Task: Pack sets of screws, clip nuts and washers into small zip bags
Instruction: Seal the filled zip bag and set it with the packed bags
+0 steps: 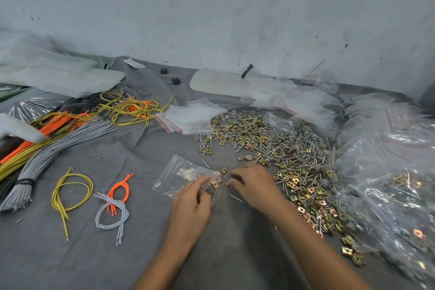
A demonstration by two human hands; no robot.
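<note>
Yellow, orange and grey wire loops [73, 192] lie on grey cloth [117, 254] left of a small clear zip bag [179, 176]. The left hand [191, 205] pinches the bag's right edge between thumb and forefinger. Just right of the bag, the right hand [255, 187] curls its fingers; whether it holds anything cannot be told. Further right of the bag spreads a heap of screws, clip nuts and washers [277, 143].
</note>
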